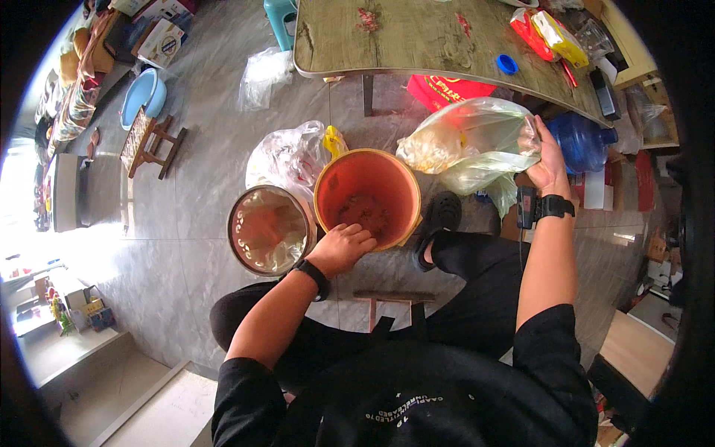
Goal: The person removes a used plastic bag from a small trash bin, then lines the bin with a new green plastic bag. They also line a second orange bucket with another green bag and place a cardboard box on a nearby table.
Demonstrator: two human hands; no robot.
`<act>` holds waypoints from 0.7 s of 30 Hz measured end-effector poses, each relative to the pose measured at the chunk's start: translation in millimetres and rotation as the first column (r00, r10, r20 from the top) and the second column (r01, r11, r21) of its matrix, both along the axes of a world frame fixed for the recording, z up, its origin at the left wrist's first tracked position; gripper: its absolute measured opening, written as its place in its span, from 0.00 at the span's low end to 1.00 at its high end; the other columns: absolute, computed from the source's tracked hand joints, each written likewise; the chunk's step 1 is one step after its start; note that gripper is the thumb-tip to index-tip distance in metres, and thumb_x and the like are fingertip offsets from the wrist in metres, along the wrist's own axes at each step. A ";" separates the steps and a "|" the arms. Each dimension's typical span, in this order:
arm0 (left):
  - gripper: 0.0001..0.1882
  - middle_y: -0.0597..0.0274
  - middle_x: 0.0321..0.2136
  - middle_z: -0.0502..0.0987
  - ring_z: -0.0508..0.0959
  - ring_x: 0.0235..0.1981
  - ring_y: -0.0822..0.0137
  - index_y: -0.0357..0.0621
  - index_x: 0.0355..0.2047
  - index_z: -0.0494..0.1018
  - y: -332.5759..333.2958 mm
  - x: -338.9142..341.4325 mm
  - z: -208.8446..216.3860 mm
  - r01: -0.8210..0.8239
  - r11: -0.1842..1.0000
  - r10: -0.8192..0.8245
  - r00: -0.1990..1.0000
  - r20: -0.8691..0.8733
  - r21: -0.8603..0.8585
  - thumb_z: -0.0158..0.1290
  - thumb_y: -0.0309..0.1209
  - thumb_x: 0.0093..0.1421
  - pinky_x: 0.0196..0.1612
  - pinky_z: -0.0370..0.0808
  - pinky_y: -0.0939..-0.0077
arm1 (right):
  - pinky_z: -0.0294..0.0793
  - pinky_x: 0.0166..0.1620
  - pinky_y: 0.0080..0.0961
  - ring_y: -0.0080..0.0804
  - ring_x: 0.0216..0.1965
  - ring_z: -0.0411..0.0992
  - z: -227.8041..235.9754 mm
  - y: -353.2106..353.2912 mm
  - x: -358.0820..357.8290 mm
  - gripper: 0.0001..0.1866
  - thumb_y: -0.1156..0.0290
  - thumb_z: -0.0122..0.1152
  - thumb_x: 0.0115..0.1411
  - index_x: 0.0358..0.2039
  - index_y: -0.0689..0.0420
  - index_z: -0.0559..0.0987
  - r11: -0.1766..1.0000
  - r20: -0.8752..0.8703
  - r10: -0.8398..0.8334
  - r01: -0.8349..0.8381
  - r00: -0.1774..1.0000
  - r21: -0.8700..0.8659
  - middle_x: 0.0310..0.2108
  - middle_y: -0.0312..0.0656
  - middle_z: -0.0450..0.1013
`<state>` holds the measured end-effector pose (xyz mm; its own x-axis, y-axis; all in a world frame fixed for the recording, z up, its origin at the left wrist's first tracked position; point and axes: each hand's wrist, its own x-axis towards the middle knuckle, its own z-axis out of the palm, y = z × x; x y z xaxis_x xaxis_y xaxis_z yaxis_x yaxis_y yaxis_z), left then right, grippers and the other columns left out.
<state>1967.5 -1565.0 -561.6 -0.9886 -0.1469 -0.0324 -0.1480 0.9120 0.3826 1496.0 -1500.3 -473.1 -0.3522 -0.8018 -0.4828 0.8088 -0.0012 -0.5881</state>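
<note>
An orange-red round bucket with a yellowish rim stands on the floor before me. Small dark bits lie at its bottom. My left hand is bent over the near rim, fingers together; the fingertips are partly hidden. Out to the right, my right hand grips the edge of a pale green translucent plastic bag, which spreads beside the bucket. Something cream-coloured shows at the bag's left end; its kind is unclear. Left of the bucket stands a round metal-rimmed container with a clear plastic liner.
A white plastic bag sits behind the container. Beyond is a wood-patterned table with a red bag under its edge. A blue water jug lies right. A small stool and blue basin stand left.
</note>
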 end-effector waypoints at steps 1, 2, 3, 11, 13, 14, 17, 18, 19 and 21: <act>0.10 0.68 0.35 0.73 0.75 0.43 0.64 0.53 0.37 0.72 -0.6 1.5 -7.8 0.007 1.000 -0.008 0.999 -0.031 -0.017 0.53 0.33 0.53 0.43 0.73 0.67 | 0.60 0.22 0.14 0.17 0.20 0.61 1.3 -0.2 -0.1 0.13 0.61 0.49 0.72 0.42 0.55 0.77 1.000 0.008 0.002 -0.002 1.000 -0.019 0.24 0.31 0.67; 0.10 0.68 0.36 0.73 0.75 0.44 0.64 0.53 0.38 0.72 -1.0 3.0 -14.9 0.023 0.999 -0.024 0.999 -0.022 -0.029 0.52 0.32 0.53 0.44 0.73 0.67 | 0.60 0.22 0.14 0.17 0.20 0.60 1.5 -1.0 -0.3 0.13 0.60 0.49 0.73 0.43 0.55 0.77 0.997 0.015 0.031 -0.030 0.999 -0.077 0.24 0.31 0.67; 0.11 0.69 0.37 0.73 0.74 0.44 0.64 0.54 0.39 0.72 0.1 5.3 -20.5 0.042 0.998 -0.042 0.999 0.012 -0.047 0.51 0.32 0.54 0.44 0.73 0.67 | 0.60 0.22 0.14 0.17 0.20 0.60 1.0 -1.8 -0.9 0.13 0.60 0.48 0.73 0.43 0.55 0.77 0.999 0.043 0.014 -0.012 0.999 -0.051 0.23 0.30 0.67; 0.10 0.72 0.36 0.73 0.74 0.43 0.67 0.57 0.40 0.73 1.2 23.2 -59.7 0.035 0.998 -0.038 0.998 -0.056 -0.054 0.48 0.35 0.57 0.44 0.71 0.67 | 0.62 0.24 0.17 0.18 0.21 0.60 20.2 -0.3 5.2 0.13 0.61 0.48 0.73 0.43 0.57 0.76 0.982 0.136 0.046 -0.019 0.990 -0.188 0.23 0.31 0.65; 0.11 0.72 0.38 0.74 0.74 0.45 0.66 0.57 0.41 0.73 0.6 24.5 -63.3 0.040 0.997 -0.035 0.997 0.063 -0.068 0.50 0.38 0.58 0.46 0.70 0.66 | 0.62 0.24 0.18 0.18 0.21 0.61 38.4 0.8 14.1 0.14 0.61 0.47 0.73 0.43 0.57 0.75 0.965 0.125 0.084 -0.049 0.989 -0.258 0.24 0.31 0.64; 0.11 0.72 0.39 0.74 0.74 0.46 0.66 0.56 0.42 0.73 1.0 23.7 -62.5 0.042 0.996 -0.033 0.992 0.122 -0.078 0.51 0.39 0.59 0.46 0.70 0.65 | 0.62 0.25 0.17 0.18 0.22 0.60 48.1 1.1 19.5 0.15 0.60 0.45 0.74 0.43 0.57 0.75 0.953 0.108 0.142 -0.107 0.984 -0.284 0.24 0.31 0.63; 0.18 0.68 0.45 0.74 0.73 0.50 0.64 0.54 0.45 0.73 -1.7 16.9 -47.3 0.031 0.999 -0.033 0.960 0.278 0.012 0.56 0.46 0.58 0.50 0.70 0.63 | 0.63 0.27 0.17 0.18 0.23 0.58 80.5 0.6 37.1 0.16 0.59 0.43 0.75 0.43 0.57 0.74 0.904 0.117 0.239 -0.176 0.964 -0.391 0.25 0.30 0.61; 0.24 0.60 0.50 0.74 0.72 0.53 0.59 0.50 0.50 0.71 -2.5 13.6 -38.7 -0.052 0.996 0.038 0.983 0.179 0.070 0.59 0.48 0.58 0.54 0.69 0.59 | 0.63 0.27 0.19 0.18 0.23 0.57 89.9 0.0 44.7 0.15 0.59 0.42 0.75 0.43 0.56 0.73 0.877 0.081 0.262 -0.202 0.962 -0.437 0.26 0.30 0.59; 0.25 0.57 0.52 0.73 0.71 0.55 0.58 0.48 0.54 0.69 -6.4 6.1 -31.2 -0.230 0.955 0.243 0.969 -0.051 0.188 0.57 0.46 0.61 0.54 0.69 0.60 | 0.62 0.27 0.19 0.18 0.23 0.57 99.5 -0.4 52.5 0.15 0.60 0.42 0.75 0.42 0.56 0.73 0.861 0.089 0.276 -0.206 0.957 -0.465 0.26 0.30 0.59; 0.32 0.52 0.56 0.69 0.71 0.56 0.58 0.44 0.66 0.57 -14.9 -23.2 -18.9 -0.338 0.561 0.705 0.674 -0.221 0.756 0.51 0.43 0.68 0.55 0.70 0.61 | 0.60 0.26 0.19 0.17 0.22 0.57 118.9 1.7 71.2 0.14 0.60 0.42 0.75 0.42 0.56 0.72 0.828 0.109 0.304 -0.206 0.946 -0.521 0.26 0.30 0.59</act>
<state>1944.3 -1579.9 -580.5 -0.6376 -0.7654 0.0878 -0.1569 0.2407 0.9578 1567.2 -1498.7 -354.2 -0.0479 -0.9984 -0.0289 0.9120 -0.0320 -0.4089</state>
